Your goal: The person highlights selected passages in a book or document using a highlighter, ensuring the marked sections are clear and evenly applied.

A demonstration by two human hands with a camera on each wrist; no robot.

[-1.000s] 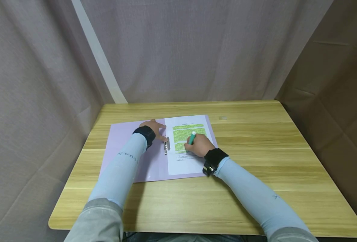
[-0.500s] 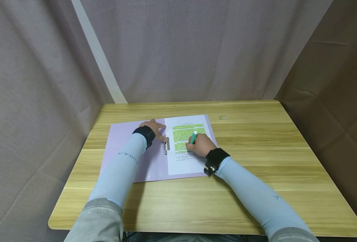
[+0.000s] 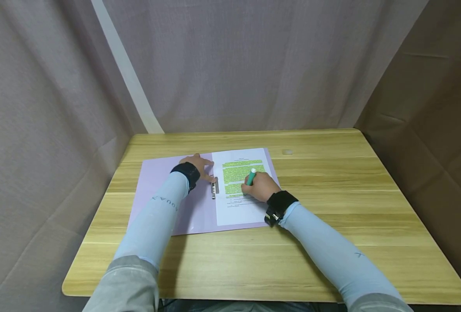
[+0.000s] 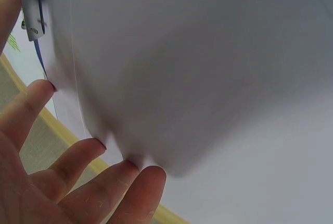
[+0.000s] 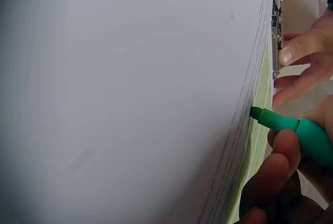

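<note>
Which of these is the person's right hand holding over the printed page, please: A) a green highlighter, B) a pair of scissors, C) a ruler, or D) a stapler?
A: the right hand grips a green highlighter, its tip at the printed page, where upper lines are already marked green.

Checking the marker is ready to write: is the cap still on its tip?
No: in the right wrist view the green highlighter shows a bare tip at the paper, gripped by the right hand.
</note>
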